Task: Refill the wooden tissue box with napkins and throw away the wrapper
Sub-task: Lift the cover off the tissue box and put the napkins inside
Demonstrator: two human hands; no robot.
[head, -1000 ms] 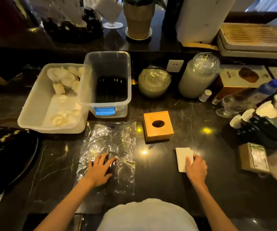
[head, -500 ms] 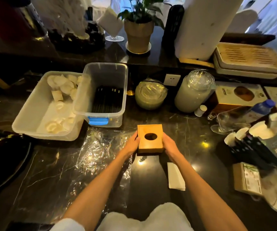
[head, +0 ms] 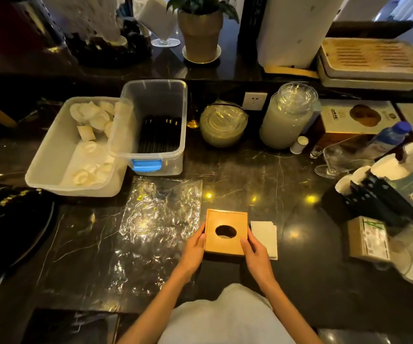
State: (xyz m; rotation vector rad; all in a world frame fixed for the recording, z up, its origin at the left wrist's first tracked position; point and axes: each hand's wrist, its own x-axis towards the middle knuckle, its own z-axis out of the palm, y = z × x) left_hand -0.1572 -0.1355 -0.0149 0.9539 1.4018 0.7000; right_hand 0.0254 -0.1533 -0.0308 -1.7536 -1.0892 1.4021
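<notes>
Wooden tissue box (head: 226, 232), unlabelled, between left hand (head: 192, 252) and right hand (head: 256, 256).

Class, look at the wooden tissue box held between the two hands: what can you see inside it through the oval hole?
Only darkness shows through the oval opening of the wooden tissue box; no napkin pokes out. The lid covers the rest, so its contents cannot be told. The folded napkins lie outside, beside it.

Matt wooden tissue box (head: 226, 232), glossy marble counter (head: 287, 175)
</notes>
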